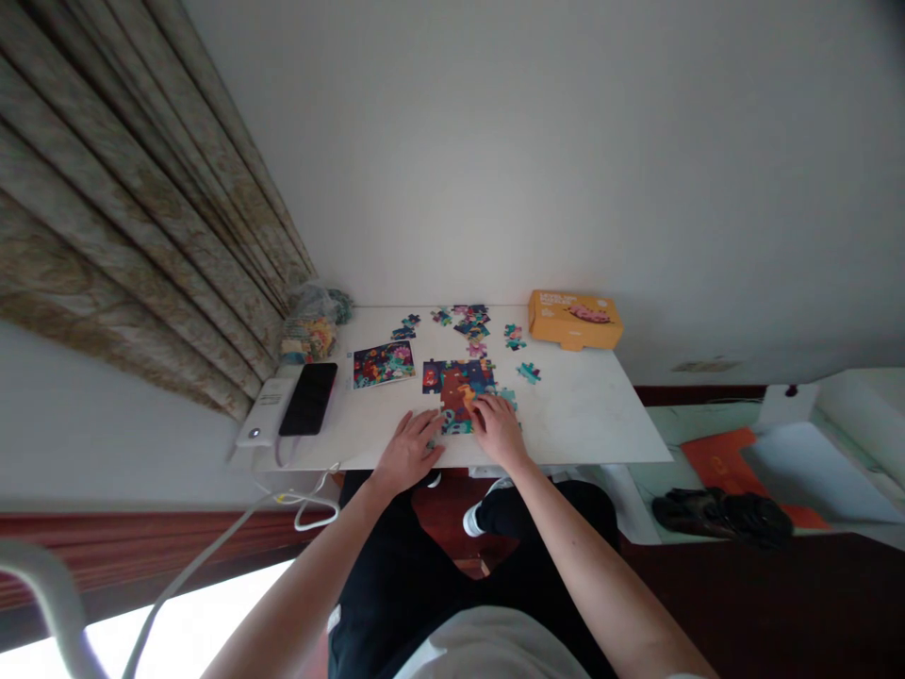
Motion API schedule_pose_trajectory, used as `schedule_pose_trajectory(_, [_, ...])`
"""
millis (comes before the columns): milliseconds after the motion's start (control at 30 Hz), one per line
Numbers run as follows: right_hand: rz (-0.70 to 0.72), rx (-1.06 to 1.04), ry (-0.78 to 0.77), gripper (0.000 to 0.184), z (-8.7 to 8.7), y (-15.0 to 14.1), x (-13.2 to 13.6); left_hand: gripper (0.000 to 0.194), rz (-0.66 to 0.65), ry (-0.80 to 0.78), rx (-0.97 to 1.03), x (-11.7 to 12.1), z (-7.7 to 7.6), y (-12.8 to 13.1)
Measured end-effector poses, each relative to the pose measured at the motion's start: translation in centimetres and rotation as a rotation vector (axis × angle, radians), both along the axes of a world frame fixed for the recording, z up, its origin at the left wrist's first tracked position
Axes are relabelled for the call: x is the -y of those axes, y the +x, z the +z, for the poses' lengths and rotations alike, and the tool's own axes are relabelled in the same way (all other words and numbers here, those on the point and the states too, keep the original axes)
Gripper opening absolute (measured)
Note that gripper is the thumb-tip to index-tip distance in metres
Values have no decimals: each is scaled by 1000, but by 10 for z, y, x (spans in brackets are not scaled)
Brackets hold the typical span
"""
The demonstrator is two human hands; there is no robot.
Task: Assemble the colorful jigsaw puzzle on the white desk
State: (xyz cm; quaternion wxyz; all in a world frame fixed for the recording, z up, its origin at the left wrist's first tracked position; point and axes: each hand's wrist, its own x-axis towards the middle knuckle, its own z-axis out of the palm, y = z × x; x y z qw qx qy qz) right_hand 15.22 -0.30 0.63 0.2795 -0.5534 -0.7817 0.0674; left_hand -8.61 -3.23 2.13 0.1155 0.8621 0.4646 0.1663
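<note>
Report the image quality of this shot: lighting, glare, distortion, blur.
Head view: wide-angle distortion skews the white table and curtain; the bright patch at lower left is blown out to white; the remaining light is soft and fairly dim, with weak shadows; the puzzle pieces look slightly soft.

My right hand [499,429] has free passage rightward over the white worktop [590,415] to its edge, whereas my left hand [408,451] meets the picture card [383,364] and black smartphone [308,398] leftward, and loose puzzle pieces [470,325] and the orange box [574,319] obstruct the far side.
</note>
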Motion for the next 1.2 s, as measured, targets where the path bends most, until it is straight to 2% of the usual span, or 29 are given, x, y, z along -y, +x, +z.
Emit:
schedule_pose_trajectory(133, [4, -4, -12, 22, 0, 1, 1, 39, 18, -5, -1, 2, -8, -24])
schedule_pose_trajectory(267, [44, 27, -11, 37, 1, 2, 3, 38, 131, 25, -21, -3, -13, -33])
schedule_pose_trajectory(367, [52, 45, -20, 38, 3, 1, 4, 41, 116, 61, -26, -7, -10, -23])
schedule_pose_trajectory(500, [44, 46, -22, 35, 4, 0, 4, 46, -83, 67, -48, -10, -5, 6])
schedule_pose_trajectory(567, [41, 39, -21, 30, 4, 0, 3, 48, -133, 50, -83, -10, -5, 20])
schedule_pose_trajectory(700, [35, 20, -16, 31, 1, 1, 1, 54, -133, 29, -145, -7, -10, 32])
schedule_pose_trajectory(1100, [28, 19, -14, 30, -6, 2, -1, 49, -86, 8, -181, -5, -9, 36])
schedule_pose_trajectory(1200, [28, 22, -13, 29, -5, 2, 0, 53, -96, -15, -192, -7, -10, 35])
